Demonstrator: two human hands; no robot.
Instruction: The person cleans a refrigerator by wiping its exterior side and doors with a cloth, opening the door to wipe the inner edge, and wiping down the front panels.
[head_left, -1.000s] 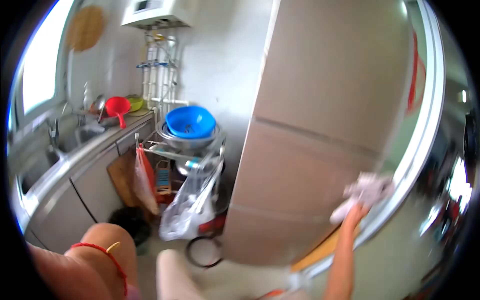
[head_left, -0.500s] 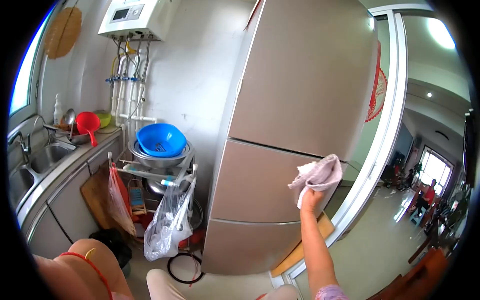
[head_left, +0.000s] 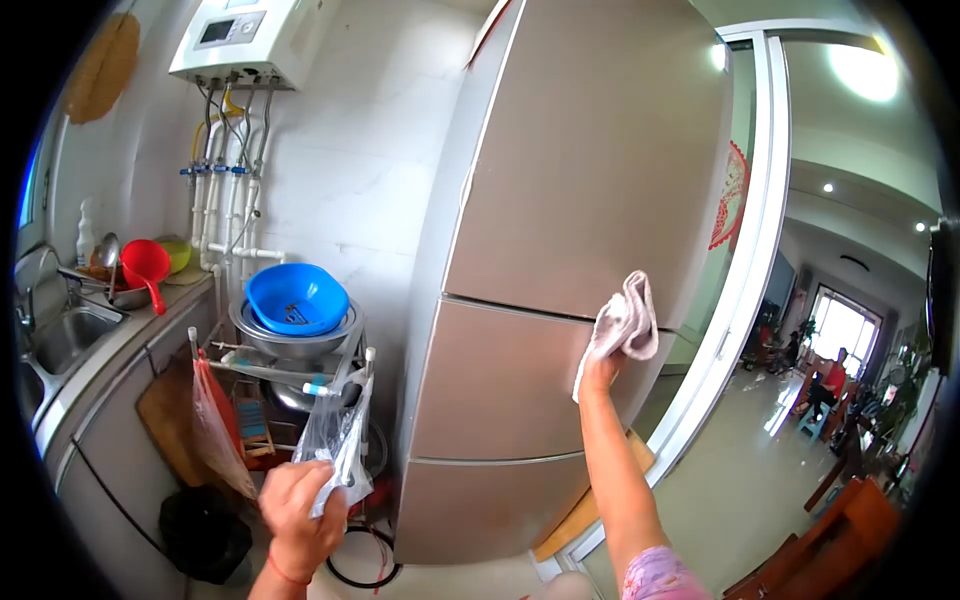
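My right hand (head_left: 602, 372) is closed on a pale pinkish cloth (head_left: 634, 318), pressed against the front of a tall brown refrigerator (head_left: 580, 150) by the seam between its upper and middle doors. Part of the fingers is hidden by the cloth. Lower left, my left hand (head_left: 302, 510) is raised in front of a clear plastic bag (head_left: 345, 440) that hangs from a rack. Its fingers are loosely bent and a little apart, with nothing visible in them. Whether it touches the bag, I cannot tell. A red cord circles the left wrist.
Left of the refrigerator, a blue basin (head_left: 298, 298) sits in metal bowls on the rack (head_left: 270, 368). A sink (head_left: 85, 335) and red ladle (head_left: 146, 262) are at the left counter. A black bin bag (head_left: 205, 535) stands below. A sliding door frame (head_left: 745, 270) borders the right; a person sits far beyond.
My left hand has come up from the lower left to in front of the plastic bag. The cloth in my right hand has shifted and folded differently on the refrigerator. The view has turned slightly right.
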